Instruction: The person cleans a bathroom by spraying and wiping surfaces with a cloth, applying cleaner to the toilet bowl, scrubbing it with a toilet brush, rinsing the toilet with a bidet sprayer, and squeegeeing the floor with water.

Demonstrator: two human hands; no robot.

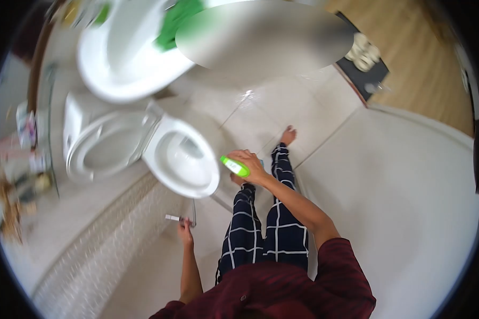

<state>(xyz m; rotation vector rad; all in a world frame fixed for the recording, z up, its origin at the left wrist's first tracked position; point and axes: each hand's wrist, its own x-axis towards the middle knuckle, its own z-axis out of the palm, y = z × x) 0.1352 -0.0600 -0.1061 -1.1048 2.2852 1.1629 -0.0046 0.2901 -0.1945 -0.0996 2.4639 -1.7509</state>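
Observation:
My right hand [248,163] is closed round a bright green squeeze bottle [235,167] with a white label. The bottle is tilted, its tip near the rim of the white toilet bowl [210,181]. The toilet seat and lid [82,169] are raised. Down at the left, my left hand [184,232] has its fingertips pinched on a small white-and-grey object [173,217]; its kind I cannot tell. Right beside those fingers is a thin bent metal bar [193,212].
A white basin [104,80] with a green cloth [176,24] stands beyond the toilet. White slippers [363,53] lie on a dark mat [363,80] at the far right. A white tub-like surface [388,202] borders my right. A blurred oval covers part of the top.

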